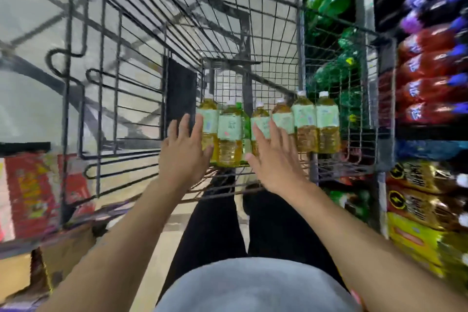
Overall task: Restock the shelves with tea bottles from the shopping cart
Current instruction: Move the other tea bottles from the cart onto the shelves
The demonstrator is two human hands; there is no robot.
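Several tea bottles (229,132) with amber liquid, pale green labels and white caps stand in a row at the near end of the black wire shopping cart (177,20). My left hand (183,149) reaches into the cart with straight, spread fingers, its fingertips against the leftmost bottle (208,119). On the other side my right hand (274,157) is spread flat too, over the lower part of a middle bottle (260,119). Neither hand grips anything. Two more bottles (316,124) stand at the right end of the row.
Shelves (364,7) on the right carry green, purple and red drink bottles, with yellow and black packs (417,210) lower down. Red packages (30,190) and a cardboard box (71,248) sit at the lower left. The cart's far end holds nothing.
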